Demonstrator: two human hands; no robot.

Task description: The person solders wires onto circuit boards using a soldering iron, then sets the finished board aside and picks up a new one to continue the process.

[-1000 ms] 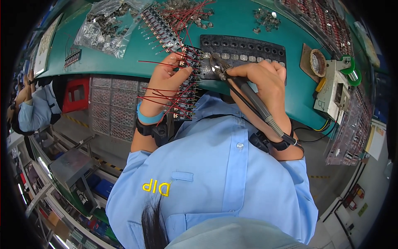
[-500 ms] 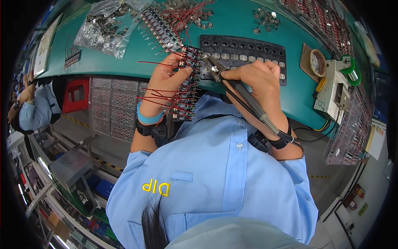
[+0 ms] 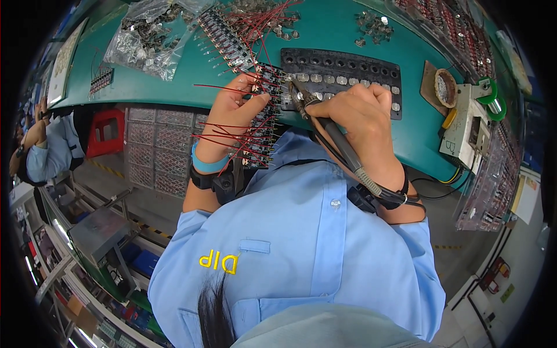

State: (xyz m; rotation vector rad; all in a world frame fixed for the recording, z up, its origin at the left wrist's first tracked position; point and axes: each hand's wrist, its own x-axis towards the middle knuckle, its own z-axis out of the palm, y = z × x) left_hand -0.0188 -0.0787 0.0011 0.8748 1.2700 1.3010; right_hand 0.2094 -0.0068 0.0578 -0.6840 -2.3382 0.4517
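Observation:
My left hand (image 3: pixel 238 113) is closed on a long strip of small circuit boards (image 3: pixel 262 130), thumb on its face; red wires stick out from the strip to the left. In my right hand (image 3: pixel 362 116) is a soldering iron (image 3: pixel 342 142), held like a pen, its cable running back over my wrist. The tip points up and left, close to the right edge of the strip; contact cannot be made out. Under and beyond the iron lies a black holder block (image 3: pixel 342 68) with round holes and rows of small shiny metal tabs (image 3: pixel 329 79).
Another board strip (image 3: pixel 223 37) and loose red wires lie at the back. A plastic bag of metal parts (image 3: pixel 151 43) is at left, a small metal pile (image 3: pixel 374 28) at back right. Right stand a round solder cup (image 3: pixel 445 87) and a solder-reel stand (image 3: pixel 464 124). A co-worker (image 3: pixel 49 142) is far left.
The soldering iron has tilted a little in my right hand, its handle and cable shifting toward me. My left hand and the board strip stay almost still.

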